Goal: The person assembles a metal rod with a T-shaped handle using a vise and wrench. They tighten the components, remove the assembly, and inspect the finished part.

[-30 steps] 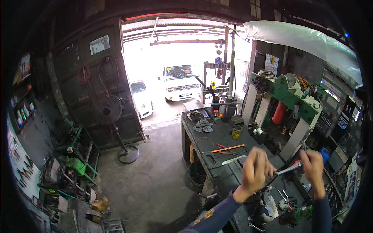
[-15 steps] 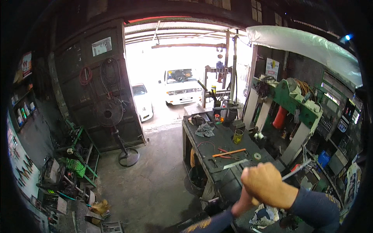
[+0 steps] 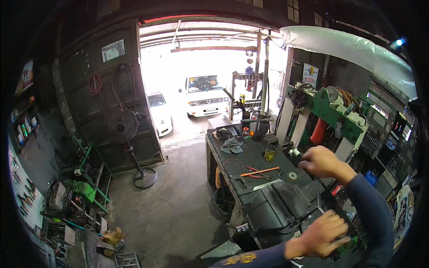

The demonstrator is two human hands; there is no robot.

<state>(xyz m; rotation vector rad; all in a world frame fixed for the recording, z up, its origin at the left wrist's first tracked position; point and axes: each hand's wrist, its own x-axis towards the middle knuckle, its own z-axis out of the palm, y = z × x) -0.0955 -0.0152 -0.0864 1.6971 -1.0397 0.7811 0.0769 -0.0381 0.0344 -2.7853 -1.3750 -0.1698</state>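
My left hand [image 3: 319,234] is over the near right part of the workbench [image 3: 250,154], blurred a little, its fingers loosely bent and apart. Beside it lies a black metal casing [image 3: 268,210] with ridges and a thin bar across its right side. My right hand [image 3: 324,161] is farther off, above the bench's right edge, with its fingers curled in; whatever they hold is hidden or too small to make out. Just left of that hand is a small white fitting [image 3: 295,152]. A roll of tape [image 3: 292,176] rests close by.
An orange stick [image 3: 260,172], red-handled pliers [image 3: 254,170], a yellowish can [image 3: 270,153] and a grey rag [image 3: 232,145] lie on the bench. A green press frame [image 3: 333,107] stands at the right. A pedestal fan [image 3: 127,134] is near the dark door. Two white vehicles are outside.
My hands, together over the bench before, have come apart. The right one has moved up and away; the left one has moved right and lower. The black casing now shows.
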